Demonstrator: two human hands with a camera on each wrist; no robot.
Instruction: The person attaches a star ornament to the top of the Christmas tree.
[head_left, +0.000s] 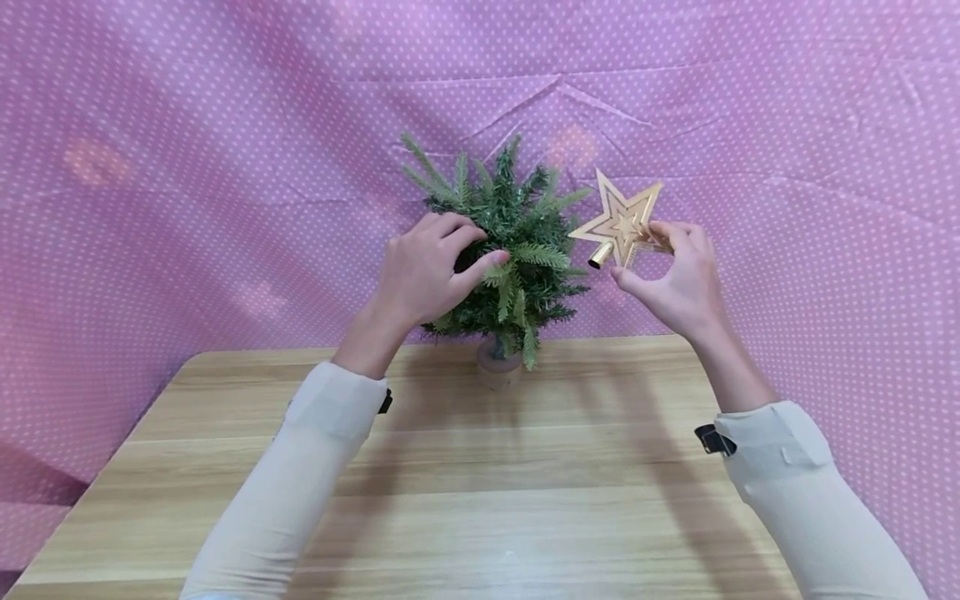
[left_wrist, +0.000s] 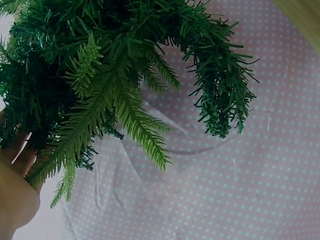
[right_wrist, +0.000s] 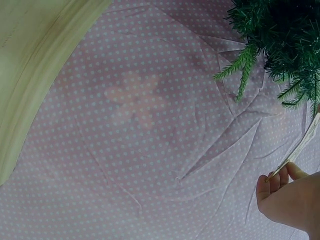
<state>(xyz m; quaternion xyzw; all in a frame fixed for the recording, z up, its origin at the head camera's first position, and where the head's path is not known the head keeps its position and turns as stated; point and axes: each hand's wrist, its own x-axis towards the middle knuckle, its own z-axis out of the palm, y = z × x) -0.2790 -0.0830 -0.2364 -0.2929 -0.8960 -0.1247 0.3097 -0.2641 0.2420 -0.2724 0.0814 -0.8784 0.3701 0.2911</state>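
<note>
A small artificial Christmas tree (head_left: 525, 217) stands upright on a round base (head_left: 500, 367) near the table's far edge. My left hand (head_left: 431, 267) grips its upper foliage from the left, fingertips partly hidden among the needles. In the left wrist view, green branches (left_wrist: 100, 95) fill the upper left, and part of the left hand (left_wrist: 17, 190) shows below them. Right of the tree, my right hand (head_left: 682, 275) pinches a gold star tree topper (head_left: 622, 218) by its right side, its short tube pointing down-left. The right wrist view shows the star edge-on (right_wrist: 300, 145) beside the foliage.
The tree stands on a light wooden table (head_left: 480, 508). Behind and at both sides hangs a pink cloth with white dots (head_left: 262, 167), close to the table's far edge. Shadows of the arms fall across the tabletop.
</note>
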